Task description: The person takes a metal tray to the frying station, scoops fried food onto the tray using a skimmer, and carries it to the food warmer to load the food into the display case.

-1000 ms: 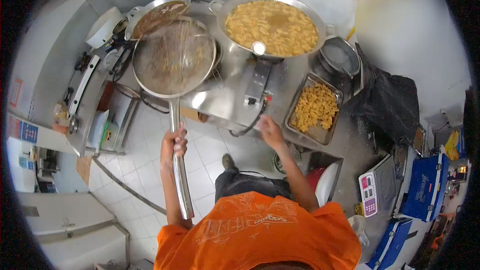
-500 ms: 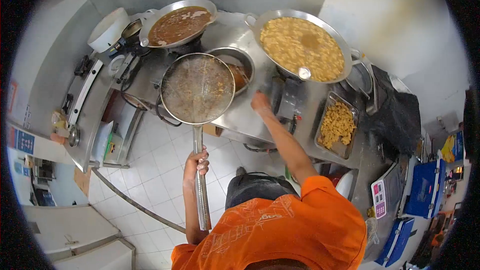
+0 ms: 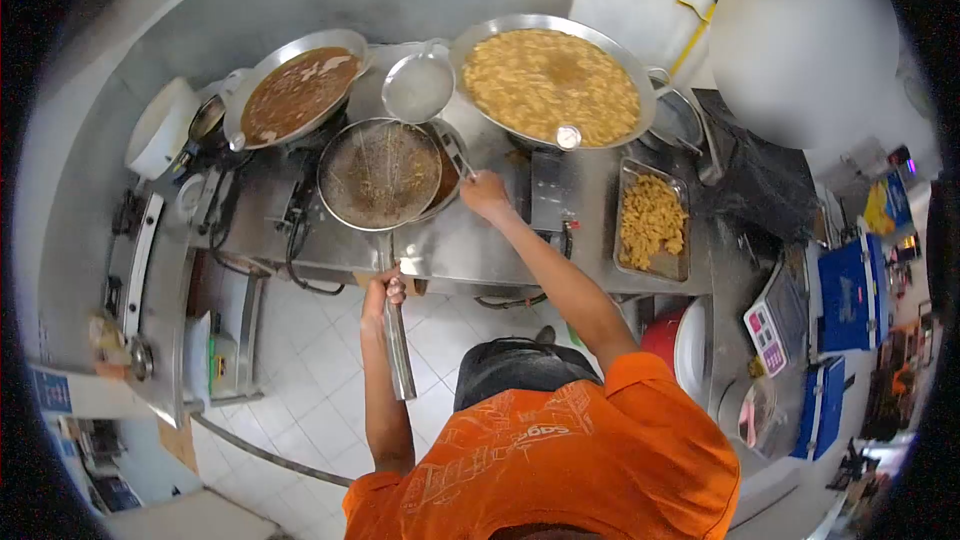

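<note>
1. The left hand's fingers (image 3: pixel 395 289) are closed around the upper part of a long metal handle (image 3: pixel 399 352), leaving its thick end free below the fist.
2. The right hand (image 3: pixel 486 196) looks closed on the thin handle of a small skimmer (image 3: pixel 418 88) (the fingertips are too small to make out fully).
3. The big strainer (image 3: pixel 378 178) sits at the far end of the left hand's handle, its round mesh dotted with brown crumbs. It should feel front-heavy, with a stiff rim and handle and a finer, springier mesh. The best hold is low on the handle, away from the hot-looking rim; any oil on the metal would make it slippery.
4. The small skimmer should be lighter, and easy to steer by its handle.
5. The big strainer is over a pot (image 3: pixel 452 190), covering part of it; whether they touch, I cannot tell.
6. Beyond are a wok of brown liquid (image 3: pixel 300 95) and a larger wok of bubbling golden pieces (image 3: pixel 550 75). A tray (image 3: pixel 668 266) of golden pieces lies to the right.
</note>
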Demonstrator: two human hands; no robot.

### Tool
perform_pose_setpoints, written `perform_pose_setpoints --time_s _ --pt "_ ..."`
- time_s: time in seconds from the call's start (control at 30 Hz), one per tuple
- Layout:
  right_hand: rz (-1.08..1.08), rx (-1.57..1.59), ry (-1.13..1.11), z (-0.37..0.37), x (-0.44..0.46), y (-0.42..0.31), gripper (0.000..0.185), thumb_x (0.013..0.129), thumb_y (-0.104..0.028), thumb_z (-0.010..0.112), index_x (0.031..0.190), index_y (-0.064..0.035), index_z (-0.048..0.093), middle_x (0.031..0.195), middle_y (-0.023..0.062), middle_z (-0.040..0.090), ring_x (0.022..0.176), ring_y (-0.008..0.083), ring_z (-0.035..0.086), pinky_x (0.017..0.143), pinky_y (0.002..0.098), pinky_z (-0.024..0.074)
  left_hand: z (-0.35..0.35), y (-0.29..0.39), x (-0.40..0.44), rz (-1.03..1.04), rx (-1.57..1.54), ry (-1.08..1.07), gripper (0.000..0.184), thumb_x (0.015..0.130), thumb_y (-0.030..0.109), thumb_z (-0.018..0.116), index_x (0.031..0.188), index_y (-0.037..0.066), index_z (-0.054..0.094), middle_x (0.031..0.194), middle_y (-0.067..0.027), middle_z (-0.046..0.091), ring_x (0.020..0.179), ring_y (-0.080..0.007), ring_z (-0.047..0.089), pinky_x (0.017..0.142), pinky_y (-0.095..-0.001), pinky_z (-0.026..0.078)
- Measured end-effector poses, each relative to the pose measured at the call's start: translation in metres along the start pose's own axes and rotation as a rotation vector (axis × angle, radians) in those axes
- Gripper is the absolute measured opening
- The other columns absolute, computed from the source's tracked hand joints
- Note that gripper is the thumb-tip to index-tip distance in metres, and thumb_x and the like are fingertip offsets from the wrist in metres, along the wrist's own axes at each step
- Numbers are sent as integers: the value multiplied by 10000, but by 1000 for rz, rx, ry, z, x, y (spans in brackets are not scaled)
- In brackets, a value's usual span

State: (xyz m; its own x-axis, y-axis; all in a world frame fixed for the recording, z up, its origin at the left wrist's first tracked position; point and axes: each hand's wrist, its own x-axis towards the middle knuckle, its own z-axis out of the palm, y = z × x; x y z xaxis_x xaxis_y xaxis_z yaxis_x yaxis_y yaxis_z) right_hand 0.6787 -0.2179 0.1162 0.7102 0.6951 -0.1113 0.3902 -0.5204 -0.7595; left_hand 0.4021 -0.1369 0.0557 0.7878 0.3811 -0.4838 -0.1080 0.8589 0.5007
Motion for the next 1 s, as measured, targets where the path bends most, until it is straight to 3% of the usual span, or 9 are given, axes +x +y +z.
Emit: perform_pose_setpoints --time_s 0.03,0.13,0.3,0.43,0.5,0.6,0.83,0.93,1.0 --pt "-99 -140 66 -4 0 -2 189 798 -206 516 820 -38 600 595 41 538 485 155 523 412 293 415 -5 1 14 -6 -8 -16 188 857 68 484 1044 62 471 631 42 398 434 -10 304 336 -151 232" --pt "29 162 30 -37 -30 -29 242 713 -204 533 749 19 621 742 226 626 677 337 618 632 437 464 -16 1 40 -35 -5 -95 274 863 73 480 1136 65 457 732 9 446 479 -17 332 355 -142 262" --pt "90 90 45 -164 -60 -57 299 718 -162 541 989 -50 600 821 198 635 752 320 627 687 400 486 1 -7 12 38 -14 -39 332 863 93 515 1186 62 443 831 -32 526 506 -31 391 370 -141 326" --pt "-94 -632 398 -253 -12 12 401 756 -163 596 1146 -114 514 847 159 641 804 275 633 719 414 500 -11 -24 5 67 74 -142 373 867 122 527 1220 60 425 798 -21 530 497 -34 393 368 -148 306" --pt "69 -881 446 -282 -20 -5 356 729 -117 593 1081 -86 554 886 168 641 866 333 627 757 415 512 -36 -39 18 50 61 -114 460 868 133 530 1299 94 371 793 -1 516 478 -31 374 360 -152 293" --pt "135 -1051 412 -310 9 27 310 734 -116 596 1040 -67 585 913 165 645 876 310 633 733 397 524 -33 -45 24 70 19 -160 511 882 172 520 1352 107 329 783 4 498 478 -33 367 354 -146 300" --pt "118 -1103 259 -328 70 65 247 743 -99 560 979 -52 612 976 181 624 913 322 612 786 416 501 14 -56 12 173 51 10 519 918 417 414 1321 92 379 793 -24 507 510 -86 451 374 -173 390" --pt "90 -1042 200 -343 101 92 270 708 -145 610 962 -57 631 1013 194 610 959 324 593 805 400 496 -68 -115 33 247 414 170 613 880 523 410 1315 93 378 957 -84 585 581 -137 548 426 -238 470" --pt "-9 -974 127 -359 114 111 315 673 -181 649 965 -63 641 1034 193 604 989 318 582 820 382 492 -92 -143 15 194 377 289 590 863 531 428 1260 96 410 996 -120 601 606 -173 573 457 -292 506"
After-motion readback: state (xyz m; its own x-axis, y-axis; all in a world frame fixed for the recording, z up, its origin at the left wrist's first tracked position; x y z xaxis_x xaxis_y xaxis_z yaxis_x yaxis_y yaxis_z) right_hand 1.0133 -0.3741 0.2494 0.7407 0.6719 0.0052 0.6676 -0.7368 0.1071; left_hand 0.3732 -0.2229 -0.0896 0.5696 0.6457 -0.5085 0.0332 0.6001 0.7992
